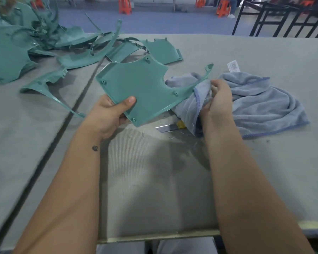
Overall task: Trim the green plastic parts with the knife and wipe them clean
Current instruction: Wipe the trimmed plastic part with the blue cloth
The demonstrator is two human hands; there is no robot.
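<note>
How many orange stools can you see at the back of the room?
4 orange stools stand on the blue floor: one far left, one left of centre, one right of centre, one further right. Others may be hidden.

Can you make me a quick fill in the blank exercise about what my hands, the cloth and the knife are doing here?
1. The left hand holds the green plastic part with its ____ on top.
2. The right hand wipes the part's edge with a ____ cloth.
3. The knife lies on the table, its handle partly hidden by the ____.

Missing words: thumb; blue; cloth
</note>
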